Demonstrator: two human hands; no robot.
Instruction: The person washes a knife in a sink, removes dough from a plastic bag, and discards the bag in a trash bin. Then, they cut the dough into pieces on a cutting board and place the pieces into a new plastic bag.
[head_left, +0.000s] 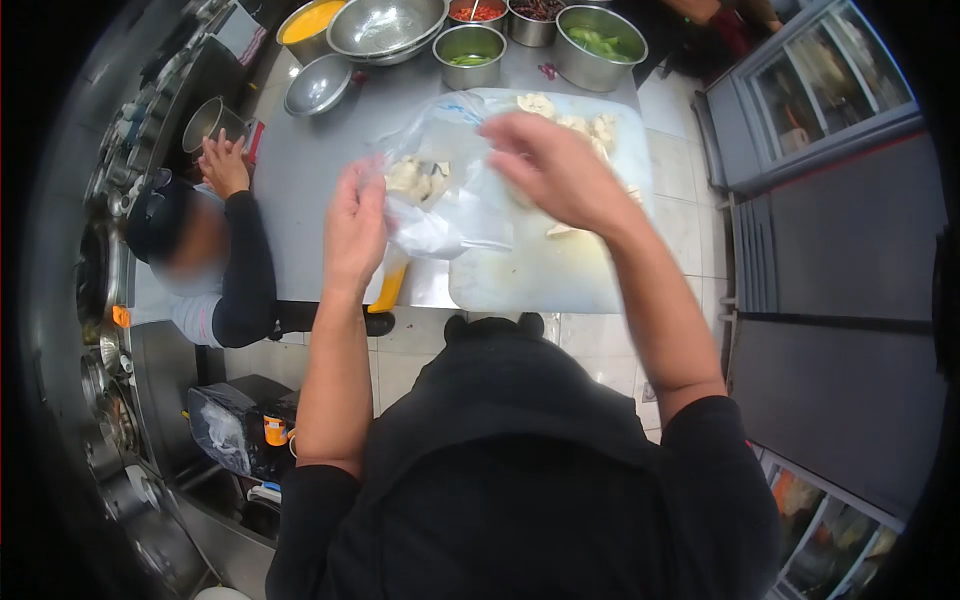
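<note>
A clear plastic bag hangs in front of me over the left edge of a white cutting board, with pale food pieces inside. My left hand is closed on the bag's left side. At the bag's upper right is my right hand, slightly blurred, its fingers bent toward the plastic; whether they grip it is unclear. More pale chunks lie on the board beyond and beside my right hand. A yellow handle sticks out below the bag at the table's front edge.
Metal bowls and pots of green, red and orange food stand along the table's far side. A small metal bowl sits at the left. A co-worker is close by on the left. Glass-door fridges line the right.
</note>
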